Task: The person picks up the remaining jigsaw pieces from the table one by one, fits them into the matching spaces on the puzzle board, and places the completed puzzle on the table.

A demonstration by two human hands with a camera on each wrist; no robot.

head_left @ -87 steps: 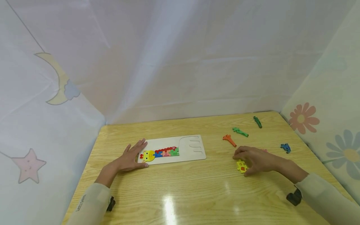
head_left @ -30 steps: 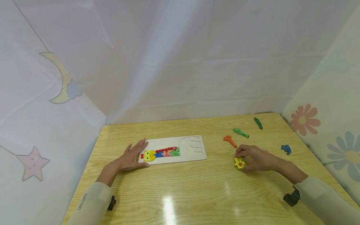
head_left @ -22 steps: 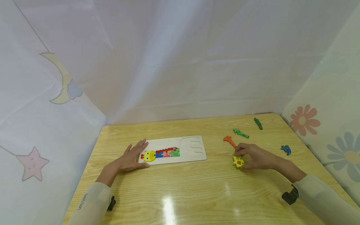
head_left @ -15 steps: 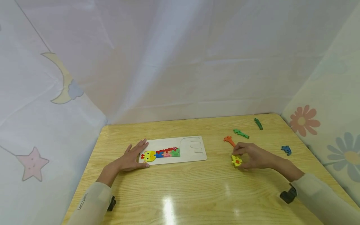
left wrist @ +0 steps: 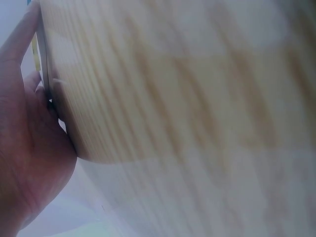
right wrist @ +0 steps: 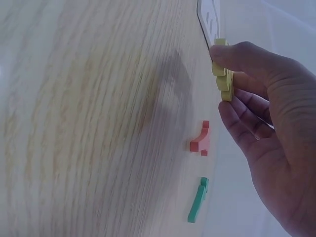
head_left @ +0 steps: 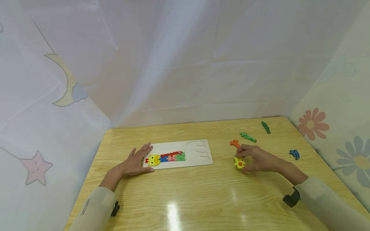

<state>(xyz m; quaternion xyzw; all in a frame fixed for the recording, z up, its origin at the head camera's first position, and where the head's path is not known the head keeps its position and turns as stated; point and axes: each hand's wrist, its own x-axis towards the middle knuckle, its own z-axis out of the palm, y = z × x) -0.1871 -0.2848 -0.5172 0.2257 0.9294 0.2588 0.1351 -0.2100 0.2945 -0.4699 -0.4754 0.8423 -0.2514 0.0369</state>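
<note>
My right hand (head_left: 256, 158) pinches a yellow puzzle piece (head_left: 239, 163) with an orange-red diamond on it, between thumb and fingertips. In the right wrist view the yellow piece (right wrist: 224, 74) is held up off the table. With fingers spread, my left hand (head_left: 133, 163) rests at the left end of a white puzzle board (head_left: 199, 162). Fitted in that board are a yellow giraffe head (head_left: 154, 159), a red mane strip (head_left: 173, 153) and blue, pink and green neck pieces (head_left: 172, 158). To their right, outlined body and leg shapes show on the board.
Loose on the wooden table (head_left: 185, 195) lie an orange piece (head_left: 235, 143), a light green piece (head_left: 248, 137), a dark green piece (head_left: 266, 127) and a blue piece (head_left: 294, 154). A pinkish-red piece (right wrist: 201, 140) shows in the right wrist view. Fabric walls surround the table.
My right hand has taken hold of the yellow piece and moved it left and slightly away from me, now covering part of the orange piece. My left hand and the board stay put.
</note>
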